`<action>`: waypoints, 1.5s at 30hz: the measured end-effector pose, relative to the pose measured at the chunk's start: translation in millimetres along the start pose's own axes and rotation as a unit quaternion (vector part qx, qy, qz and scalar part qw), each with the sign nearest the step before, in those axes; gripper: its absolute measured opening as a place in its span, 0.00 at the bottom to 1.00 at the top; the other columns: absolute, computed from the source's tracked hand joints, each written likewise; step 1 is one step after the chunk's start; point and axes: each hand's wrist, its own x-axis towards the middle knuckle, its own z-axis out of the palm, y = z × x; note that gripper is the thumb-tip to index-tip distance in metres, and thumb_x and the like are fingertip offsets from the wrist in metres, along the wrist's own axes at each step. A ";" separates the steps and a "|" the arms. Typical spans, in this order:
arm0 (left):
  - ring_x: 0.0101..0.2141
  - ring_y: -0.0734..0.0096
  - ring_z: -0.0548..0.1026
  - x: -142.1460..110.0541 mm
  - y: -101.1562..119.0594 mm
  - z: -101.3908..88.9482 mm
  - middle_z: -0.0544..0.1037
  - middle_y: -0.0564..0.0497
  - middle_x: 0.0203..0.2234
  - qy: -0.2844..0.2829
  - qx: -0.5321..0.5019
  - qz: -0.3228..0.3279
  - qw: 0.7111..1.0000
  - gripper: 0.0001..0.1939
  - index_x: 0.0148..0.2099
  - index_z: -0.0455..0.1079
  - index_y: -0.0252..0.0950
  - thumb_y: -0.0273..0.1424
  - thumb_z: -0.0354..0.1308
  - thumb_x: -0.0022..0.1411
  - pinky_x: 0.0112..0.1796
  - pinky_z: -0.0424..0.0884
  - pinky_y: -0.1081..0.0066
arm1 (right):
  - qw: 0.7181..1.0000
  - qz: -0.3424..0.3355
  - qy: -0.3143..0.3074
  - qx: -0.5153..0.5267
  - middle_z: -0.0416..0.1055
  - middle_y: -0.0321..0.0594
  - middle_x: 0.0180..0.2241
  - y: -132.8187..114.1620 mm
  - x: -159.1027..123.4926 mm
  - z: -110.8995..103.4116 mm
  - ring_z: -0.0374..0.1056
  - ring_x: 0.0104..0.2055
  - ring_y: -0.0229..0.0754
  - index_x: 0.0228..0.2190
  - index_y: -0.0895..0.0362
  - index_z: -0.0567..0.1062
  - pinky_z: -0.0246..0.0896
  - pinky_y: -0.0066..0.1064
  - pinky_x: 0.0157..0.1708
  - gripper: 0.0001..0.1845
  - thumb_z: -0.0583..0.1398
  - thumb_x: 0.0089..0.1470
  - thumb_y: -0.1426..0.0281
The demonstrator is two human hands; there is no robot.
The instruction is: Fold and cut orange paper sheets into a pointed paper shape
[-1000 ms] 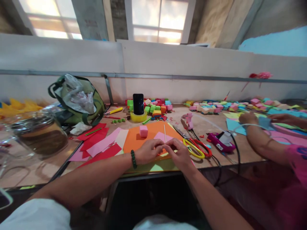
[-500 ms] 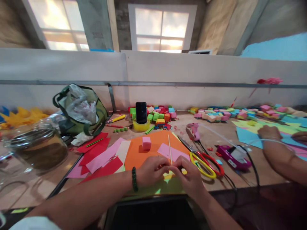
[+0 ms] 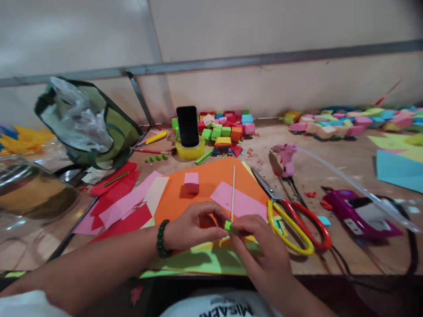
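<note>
A small folded piece of green paper (image 3: 228, 226) sits between my two hands, low over the paper sheets. My right hand (image 3: 261, 240) pinches it with thumb and forefinger. From the other side, my left hand (image 3: 198, 224) is closed at its edge, fingers curled and thumb beneath; part of the piece is hidden by the fingertips. Just beyond them a thin pale stick (image 3: 234, 189) lies across a pink paper strip (image 3: 244, 202) and an orange sheet (image 3: 208, 169). A pink paper cube (image 3: 191, 182) stands on that sheet.
Scissors (image 3: 294, 224) lie right of my hands, beside a pink glue gun (image 3: 286, 156) and a purple device (image 3: 357, 215). A phone (image 3: 187, 126) leans in a tape roll (image 3: 190, 149), near heaped paper cubes (image 3: 216, 132). Left are a green bag (image 3: 119, 127) and a jar (image 3: 36, 193).
My view has tipped down and closer to the table. The green piece now shows between my fingertips, and my hands have turned slightly apart. The other person's arms have left the view.
</note>
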 end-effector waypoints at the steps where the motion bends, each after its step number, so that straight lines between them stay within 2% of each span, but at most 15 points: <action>1: 0.32 0.71 0.72 1.1 1.0 0.3 0.75 0.46 0.32 0.002 0.012 0.005 1.000 0.10 0.40 0.71 0.31 0.32 0.63 0.57 0.35 0.69 0.72 | 1.000 0.013 -0.006 0.011 0.69 0.36 0.34 0.1 0.0 -0.9 0.67 0.36 0.36 0.38 0.53 0.68 0.64 0.27 0.35 0.11 0.58 0.55 0.79; 6: 0.30 0.73 0.71 3.2 4.6 2.6 0.75 0.46 0.30 0.009 0.075 0.020 0.997 0.09 0.37 0.71 0.30 0.32 0.60 0.59 0.33 0.68 0.74 | 0.998 0.044 -0.005 0.038 0.69 0.36 0.37 -2.1 -0.5 -3.2 0.67 0.39 0.36 0.39 0.52 0.68 0.65 0.27 0.38 0.11 0.57 0.56 0.78; 11: 0.28 0.74 0.70 1.5 6.4 4.7 0.73 0.48 0.28 0.010 0.123 0.042 0.991 0.08 0.35 0.70 0.31 0.32 0.59 0.58 0.31 0.67 0.75 | 0.991 0.083 0.059 0.085 0.69 0.35 0.36 0.1 -5.1 0.4 0.68 0.38 0.36 0.41 0.50 0.68 0.67 0.26 0.38 0.13 0.59 0.55 0.76; 16: 0.29 0.73 0.70 1.4 4.3 9.0 0.74 0.48 0.29 0.038 0.128 0.041 0.990 0.08 0.36 0.69 0.33 0.33 0.59 0.58 0.31 0.67 0.74 | 0.980 0.114 0.092 0.136 0.71 0.38 0.41 2.5 -6.1 7.2 0.70 0.43 0.40 0.44 0.50 0.69 0.68 0.33 0.44 0.14 0.61 0.55 0.73; 19: 0.29 0.73 0.70 0.3 3.1 10.2 0.74 0.49 0.28 0.057 0.119 0.027 0.991 0.09 0.36 0.69 0.33 0.34 0.59 0.58 0.29 0.66 0.75 | 0.975 0.121 0.101 0.156 0.72 0.39 0.39 -0.2 -1.9 10.2 0.72 0.40 0.40 0.43 0.52 0.69 0.70 0.33 0.41 0.14 0.62 0.53 0.71; 24: 0.28 0.74 0.69 -1.6 4.6 8.3 0.73 0.50 0.27 0.066 0.117 0.016 0.991 0.10 0.34 0.69 0.33 0.36 0.59 0.59 0.28 0.66 0.75 | 0.979 0.113 0.121 0.117 0.71 0.39 0.38 -4.0 2.0 12.7 0.71 0.37 0.39 0.41 0.54 0.71 0.71 0.32 0.37 0.11 0.61 0.53 0.71; 28: 0.27 0.74 0.69 -1.1 3.5 9.6 0.73 0.51 0.25 0.087 0.124 0.019 0.988 0.10 0.32 0.68 0.33 0.36 0.58 0.59 0.27 0.65 0.75 | 0.986 0.104 0.099 0.087 0.72 0.39 0.35 -1.7 3.4 9.9 0.70 0.35 0.39 0.37 0.55 0.73 0.70 0.31 0.35 0.07 0.61 0.53 0.71; 32: 0.28 0.73 0.70 -3.9 10.6 9.5 0.75 0.50 0.30 0.108 0.181 0.036 0.977 0.12 0.40 0.70 0.34 0.36 0.61 0.57 0.28 0.66 0.75 | 0.990 0.078 0.095 0.069 0.72 0.39 0.32 1.7 4.7 4.0 0.71 0.35 0.40 0.32 0.55 0.74 0.70 0.31 0.35 0.02 0.61 0.53 0.71; 35: 0.30 0.72 0.70 -6.5 31.2 -6.6 0.75 0.48 0.36 0.131 0.246 0.058 0.958 0.21 0.48 0.68 0.36 0.39 0.64 0.54 0.30 0.66 0.73 | 0.982 0.089 0.139 0.092 0.73 0.39 0.34 4.2 3.0 2.1 0.72 0.36 0.40 0.34 0.55 0.74 0.70 0.30 0.36 0.04 0.62 0.52 0.71; 37: 0.30 0.71 0.70 -6.3 46.3 -28.8 0.74 0.47 0.37 0.159 0.283 0.049 0.945 0.23 0.50 0.68 0.37 0.41 0.64 0.54 0.31 0.66 0.72 | 0.975 0.098 0.157 0.123 0.74 0.40 0.34 5.9 1.1 2.8 0.72 0.36 0.41 0.35 0.55 0.74 0.71 0.30 0.37 0.07 0.63 0.51 0.71; 39: 0.35 0.68 0.70 -4.0 53.9 -55.9 0.73 0.45 0.43 0.195 0.316 0.025 0.928 0.28 0.53 0.66 0.38 0.43 0.65 0.51 0.34 0.67 0.70 | 0.969 0.105 0.165 0.153 0.74 0.41 0.34 7.3 -0.8 4.3 0.73 0.35 0.41 0.36 0.55 0.74 0.72 0.30 0.38 0.08 0.63 0.50 0.71; 42: 0.43 0.58 0.70 1.6 43.9 -89.4 0.71 0.43 0.48 0.176 0.314 -0.028 0.933 0.41 0.58 0.62 0.39 0.42 0.70 0.43 0.42 0.67 0.64 | 0.963 0.109 0.167 0.181 0.73 0.40 0.33 9.0 -3.1 5.9 0.73 0.34 0.40 0.36 0.55 0.73 0.72 0.29 0.36 0.09 0.64 0.50 0.70; 45: 0.48 0.53 0.69 7.5 19.9 -98.5 0.71 0.41 0.48 0.157 0.243 -0.083 0.954 0.47 0.59 0.62 0.37 0.37 0.74 0.35 0.48 0.64 0.59 | 0.967 0.099 0.154 0.176 0.72 0.40 0.33 10.2 -5.0 5.6 0.72 0.35 0.40 0.36 0.55 0.72 0.72 0.29 0.36 0.08 0.63 0.51 0.71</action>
